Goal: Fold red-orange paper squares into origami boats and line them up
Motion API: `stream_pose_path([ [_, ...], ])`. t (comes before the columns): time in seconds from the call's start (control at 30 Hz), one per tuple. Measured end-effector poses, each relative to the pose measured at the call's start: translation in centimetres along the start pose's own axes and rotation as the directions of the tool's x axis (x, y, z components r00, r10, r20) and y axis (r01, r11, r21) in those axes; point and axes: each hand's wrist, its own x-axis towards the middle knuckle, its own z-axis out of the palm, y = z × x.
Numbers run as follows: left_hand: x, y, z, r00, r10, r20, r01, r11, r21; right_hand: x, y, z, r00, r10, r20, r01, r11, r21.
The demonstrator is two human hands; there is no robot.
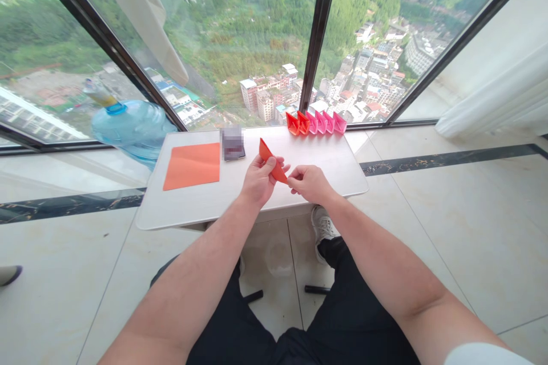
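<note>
A piece of folded orange-red paper point(266, 151) is held above the middle of the small white table point(252, 199). My left hand point(259, 178) is closed on it, thumb on the near face and fingers behind. With thumb and forefinger, my right hand point(309, 182) pinches the paper's lower right tip. Along the table's back edge stands a row of folded paper pieces: orange-red ones point(298, 124) on the left and pink ones point(326, 123) on the right. Flat orange paper point(192, 166) lies on the table's left side.
A dark, blurred flat object point(232, 144) lies behind my left hand, beside the orange paper. A large blue water bottle point(132, 128) rests on its side left of the table. Tall windows point(240, 28) rise directly behind. My legs and a shoe point(323, 231) are below the near edge.
</note>
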Motion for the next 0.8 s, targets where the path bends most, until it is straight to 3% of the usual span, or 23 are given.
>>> stream_pose_path([
  [0.13,0.1,-0.2,0.0,1.0,0.022,-0.01,-0.022,0.999,0.032,-0.3,-0.3,0.1,1.0,-0.024,-0.013,0.023,0.997,-0.073],
  [0.37,0.3,-0.4,0.1,0.99,0.073,-0.123,-0.065,0.996,0.065,-0.5,-0.2,1.1,1.0,0.016,0.0,-0.016,0.997,0.074],
  [0.53,0.4,-0.5,0.0,0.978,0.087,-0.188,-0.077,0.995,0.059,-0.6,0.1,1.8,0.998,-0.042,-0.035,0.046,0.991,0.128],
  [0.8,0.6,-0.3,0.0,0.965,0.104,-0.242,-0.1,0.995,0.029,-1.1,-0.1,2.2,0.975,-0.193,-0.114,0.187,0.981,-0.061],
])
